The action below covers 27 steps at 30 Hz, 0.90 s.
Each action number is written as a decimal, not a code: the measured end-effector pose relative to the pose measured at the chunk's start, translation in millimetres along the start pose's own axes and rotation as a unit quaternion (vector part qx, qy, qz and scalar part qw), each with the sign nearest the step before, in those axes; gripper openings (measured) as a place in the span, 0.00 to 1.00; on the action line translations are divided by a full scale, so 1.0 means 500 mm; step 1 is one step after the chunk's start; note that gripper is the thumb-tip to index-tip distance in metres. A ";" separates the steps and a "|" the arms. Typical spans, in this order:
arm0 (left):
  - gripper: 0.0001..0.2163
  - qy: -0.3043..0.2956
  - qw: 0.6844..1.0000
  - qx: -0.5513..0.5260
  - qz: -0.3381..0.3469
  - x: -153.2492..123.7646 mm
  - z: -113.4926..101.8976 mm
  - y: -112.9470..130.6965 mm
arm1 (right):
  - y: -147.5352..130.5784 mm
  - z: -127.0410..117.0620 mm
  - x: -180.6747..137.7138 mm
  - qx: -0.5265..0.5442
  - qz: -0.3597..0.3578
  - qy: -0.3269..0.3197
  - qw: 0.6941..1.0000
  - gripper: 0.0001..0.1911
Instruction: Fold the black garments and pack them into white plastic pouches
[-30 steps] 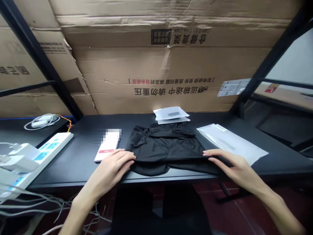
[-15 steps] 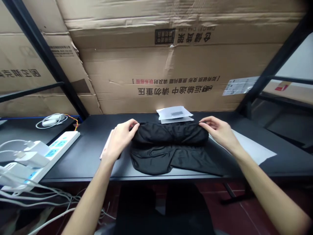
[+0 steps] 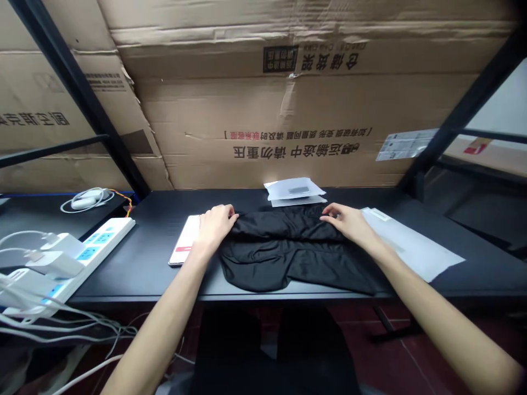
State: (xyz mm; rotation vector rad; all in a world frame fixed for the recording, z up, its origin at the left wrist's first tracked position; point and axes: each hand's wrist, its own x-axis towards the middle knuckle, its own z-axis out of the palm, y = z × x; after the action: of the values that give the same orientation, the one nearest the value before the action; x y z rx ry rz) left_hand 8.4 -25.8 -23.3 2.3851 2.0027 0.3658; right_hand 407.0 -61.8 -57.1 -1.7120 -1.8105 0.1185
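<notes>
A black piece of cloth, soft and wrinkled, lies on the desk in front of me with its far part folded over in a thick band. My left hand is closed at the left end of that fold, fingertips pressed together on the fabric. At the fold's far right side, my right hand pinches the cloth between thumb and fingers. Just left of my left wrist lies a phone with a lit white screen, partly covered by the hand.
Behind the cloth sits a folded white packet. A white plastic bag lies under my right forearm. At left, a power strip carries chargers and cables. Cardboard stands along the back, and black rack posts rise at both sides.
My right hand has moved left and inward, and my left hand has turned palm-down. The folded band looks flatter and lower. More of the phone and the white bag shows.
</notes>
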 end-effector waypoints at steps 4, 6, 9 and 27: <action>0.12 0.007 1.000 0.011 0.015 0.002 0.003 0.002 | -0.004 -0.003 -0.002 0.003 0.011 -0.008 1.000 0.26; 0.13 0.025 0.999 0.015 0.039 -0.002 -0.006 -0.001 | -0.008 -0.012 -0.004 -0.002 0.012 0.001 1.000 0.27; 0.15 0.085 0.992 0.003 0.096 -0.022 -0.033 -0.017 | -0.030 -0.032 -0.016 -0.040 0.000 0.055 0.998 0.28; 0.19 0.123 0.964 0.060 0.228 -0.076 -0.016 -0.075 | -0.369 0.157 -0.130 -0.132 -0.132 -0.083 0.979 0.50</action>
State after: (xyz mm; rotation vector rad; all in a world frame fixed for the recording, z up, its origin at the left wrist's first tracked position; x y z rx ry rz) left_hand -35.2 -57.1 -27.7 3.0063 1.5610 0.5852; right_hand 205.0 -121.9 -56.4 -1.6571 -2.2450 -0.0981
